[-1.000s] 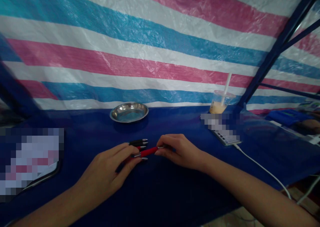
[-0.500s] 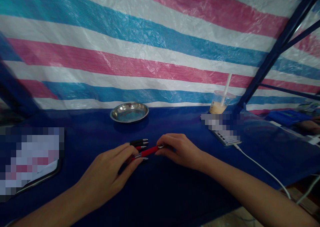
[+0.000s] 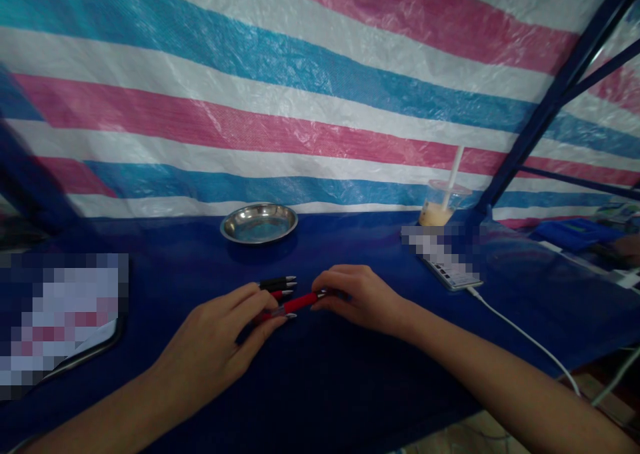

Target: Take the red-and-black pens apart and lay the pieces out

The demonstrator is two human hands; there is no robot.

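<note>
Several pens lie side by side on a dark blue table (image 3: 350,387). My right hand (image 3: 357,299) pinches one end of a red pen (image 3: 297,303) with its fingertips. My left hand (image 3: 220,341) rests on the table with its fingers laid over the near ends of the pens. Two black pens (image 3: 277,283) with silver tips lie just beyond, and another red pen peeks out beneath my left fingers.
A steel dish (image 3: 259,223) sits at the back centre. A plastic cup with a straw (image 3: 443,207) stands at the back right, beside a phone (image 3: 453,274) on a white cable (image 3: 525,337). A tablet (image 3: 65,321) lies at the left. A striped tarp hangs behind.
Both hands and the pens have barely shifted; the red pen stays pinched in my right fingertips.
</note>
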